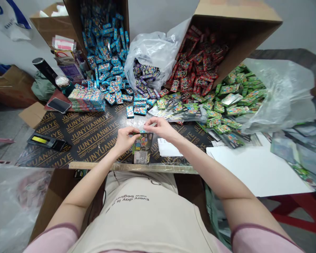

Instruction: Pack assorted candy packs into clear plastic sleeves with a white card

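Note:
A dark printed packet with green and pale panels stands upright at the front of the table, close to my body. My left hand is closed in a pinch on its top left corner. Just above its top right edge, my right hand has thumb and forefinger pressed together. A sliver of blue shows at the packet's top between the hands; whether my right fingers grip it is too small to tell. Two small blue boxes lie just beyond my hands, with a clear sleeve of dark printed packets to their right.
Blue boxes spill from a carton at back left, and red boxes from another carton. Purple boxes and green boxes sit in plastic bags. A phone, stacked packets and a tape-like black tool lie left.

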Motion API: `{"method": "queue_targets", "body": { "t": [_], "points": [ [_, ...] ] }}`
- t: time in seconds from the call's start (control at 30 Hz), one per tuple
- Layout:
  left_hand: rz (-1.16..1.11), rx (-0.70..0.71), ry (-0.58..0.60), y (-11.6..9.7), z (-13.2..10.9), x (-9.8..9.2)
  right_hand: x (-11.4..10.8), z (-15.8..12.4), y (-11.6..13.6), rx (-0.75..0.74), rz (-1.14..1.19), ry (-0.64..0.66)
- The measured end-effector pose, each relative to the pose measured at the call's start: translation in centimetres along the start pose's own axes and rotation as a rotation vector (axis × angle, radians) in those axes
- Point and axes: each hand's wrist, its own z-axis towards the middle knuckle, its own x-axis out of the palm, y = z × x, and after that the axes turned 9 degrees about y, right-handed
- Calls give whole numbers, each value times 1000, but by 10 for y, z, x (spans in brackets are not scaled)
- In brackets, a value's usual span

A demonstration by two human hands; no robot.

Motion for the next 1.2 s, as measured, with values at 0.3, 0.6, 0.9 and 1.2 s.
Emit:
{"method": "queue_targets", "body": {
  "t": [0.3, 0.6, 0.9, 1.2],
  "points": [
    [42, 60, -23, 0, -1, 3, 28, -7, -8, 154, 285, -58],
    [56, 20, -141, -1, 1, 13, 42, -4, -21, 140, 384, -161],
    [-304, -209, -29, 15, -19, 30, 49, -4, -31, 201, 539, -382],
    [360, -86, -114, 65, -37, -65, 40, 10, -73, 107, 165, -345]
  ]
}}
